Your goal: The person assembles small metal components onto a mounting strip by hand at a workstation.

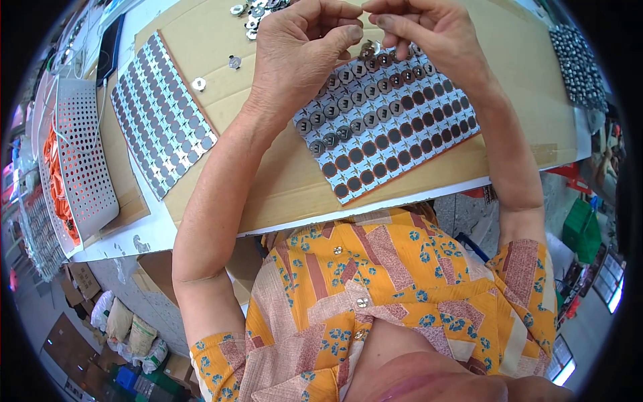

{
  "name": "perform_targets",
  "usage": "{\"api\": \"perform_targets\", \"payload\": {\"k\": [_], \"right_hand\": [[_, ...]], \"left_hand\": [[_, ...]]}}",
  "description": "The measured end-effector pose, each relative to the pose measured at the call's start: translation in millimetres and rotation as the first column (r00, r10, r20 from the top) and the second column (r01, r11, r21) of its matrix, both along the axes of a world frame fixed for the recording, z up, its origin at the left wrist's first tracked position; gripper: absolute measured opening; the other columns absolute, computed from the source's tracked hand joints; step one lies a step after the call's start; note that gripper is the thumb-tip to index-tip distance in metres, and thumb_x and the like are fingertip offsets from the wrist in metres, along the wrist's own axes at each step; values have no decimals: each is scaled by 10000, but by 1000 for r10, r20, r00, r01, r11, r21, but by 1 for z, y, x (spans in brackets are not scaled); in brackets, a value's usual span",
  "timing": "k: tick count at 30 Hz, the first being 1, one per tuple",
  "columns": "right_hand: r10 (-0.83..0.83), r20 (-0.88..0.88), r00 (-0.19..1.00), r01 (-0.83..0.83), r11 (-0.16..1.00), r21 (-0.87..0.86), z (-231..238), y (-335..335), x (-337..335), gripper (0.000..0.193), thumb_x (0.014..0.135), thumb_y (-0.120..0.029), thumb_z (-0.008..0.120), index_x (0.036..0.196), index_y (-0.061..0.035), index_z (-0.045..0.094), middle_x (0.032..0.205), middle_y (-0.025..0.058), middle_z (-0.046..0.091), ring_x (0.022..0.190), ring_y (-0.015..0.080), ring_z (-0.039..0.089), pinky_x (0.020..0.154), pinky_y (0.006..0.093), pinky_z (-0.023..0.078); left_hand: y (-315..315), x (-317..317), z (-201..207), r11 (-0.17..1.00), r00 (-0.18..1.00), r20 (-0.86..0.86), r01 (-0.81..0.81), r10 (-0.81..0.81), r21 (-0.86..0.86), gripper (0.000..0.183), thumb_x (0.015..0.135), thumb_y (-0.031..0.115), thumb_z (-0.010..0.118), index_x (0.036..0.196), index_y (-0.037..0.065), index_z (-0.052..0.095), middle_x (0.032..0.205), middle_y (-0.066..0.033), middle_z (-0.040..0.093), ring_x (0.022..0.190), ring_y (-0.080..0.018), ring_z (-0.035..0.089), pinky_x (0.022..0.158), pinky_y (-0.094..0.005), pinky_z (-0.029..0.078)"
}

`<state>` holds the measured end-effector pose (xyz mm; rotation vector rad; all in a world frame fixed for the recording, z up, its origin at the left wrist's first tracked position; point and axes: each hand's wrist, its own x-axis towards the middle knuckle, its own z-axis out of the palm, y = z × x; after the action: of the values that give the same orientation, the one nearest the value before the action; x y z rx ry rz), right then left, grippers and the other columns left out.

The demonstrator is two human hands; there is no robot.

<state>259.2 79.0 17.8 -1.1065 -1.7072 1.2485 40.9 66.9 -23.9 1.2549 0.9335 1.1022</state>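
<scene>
My left hand [301,40] and my right hand [432,30] hover close together over the far edge of a board. Each has its thumb and fingers drawn into a pinch; whatever lies between the fingertips is too small or hidden to name. Beneath them, the board [365,164] carries slanting rows of dark round discs on a light, patterned ground. Round metal pieces [345,104] cover many places in its farther and left rows, while the near rows show bare dark discs. A few small shiny metal pieces [368,49] sit just below my fingertips.
Left of my arm lies a second board [161,114] with grey round spots. Loose metal pieces [199,84] rest beside it, and a heap of them [258,19] sits farther back. A white perforated basket [87,147] stands at left; a dark bead-like pile [579,67] lies right.
</scene>
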Motion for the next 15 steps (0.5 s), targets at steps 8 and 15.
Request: {"api": "perform_targets", "payload": {"k": [8, 15], "right_hand": [[-134, 163, 978, 97, 971, 217, 3, -10, 10, 171, 980, 18, 713, 1145, 51, 744, 904, 36, 731, 746, 51, 665, 648, 193, 545], [67, 73, 995, -97, 504, 858, -41, 14, -11, 75, 881, 7, 713, 956, 12, 705, 891, 156, 680, 804, 351, 687, 707, 405, 549]], "left_hand": [[-4, -17, 2, 945, 945, -155, -254, 288, 207, 266, 962, -27, 727, 1227, -15, 720, 1061, -61, 742, 917, -103, 691, 803, -238, 571], [-8, -14, 2, 886, 884, -377, -83, 277, 456, 141, 919, -69, 736, 1046, -6, 737, 909, -50, 717, 712, -91, 650, 612, -248, 521]]}}
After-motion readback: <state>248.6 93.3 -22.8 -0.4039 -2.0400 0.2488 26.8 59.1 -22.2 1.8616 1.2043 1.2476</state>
